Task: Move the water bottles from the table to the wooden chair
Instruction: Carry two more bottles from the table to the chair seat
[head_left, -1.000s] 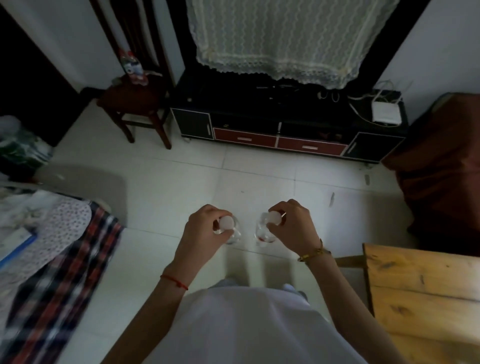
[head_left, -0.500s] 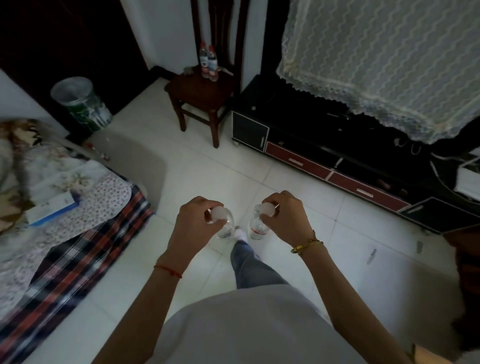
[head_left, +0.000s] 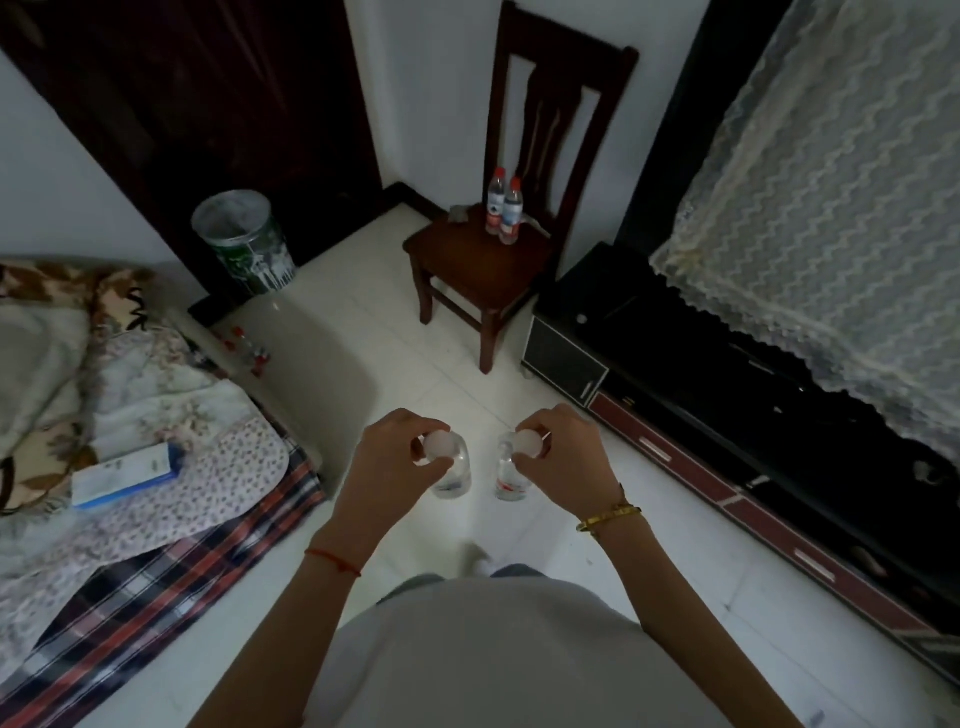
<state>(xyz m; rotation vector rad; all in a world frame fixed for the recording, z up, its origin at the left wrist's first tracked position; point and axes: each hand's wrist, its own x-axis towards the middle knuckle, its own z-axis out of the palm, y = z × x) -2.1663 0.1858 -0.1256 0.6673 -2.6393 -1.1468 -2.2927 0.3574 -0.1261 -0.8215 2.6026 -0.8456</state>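
Observation:
I hold one clear water bottle in each hand, gripped by the cap, both hanging upright over the white tiled floor. My left hand is shut on the left bottle. My right hand is shut on the right bottle, which has a red label. Ahead stands the dark wooden chair against the wall. Two water bottles with red caps stand side by side near the back of its seat.
A bed with a plaid cover and floral quilt fills the left side, with a blue and white box on it. A lined waste bin stands left of the chair. A low dark TV cabinet runs along the right.
My view has turned left and moved toward the chair, which now looks nearer and more central. The table has left the view. Both hands keep their bottles in the same hold.

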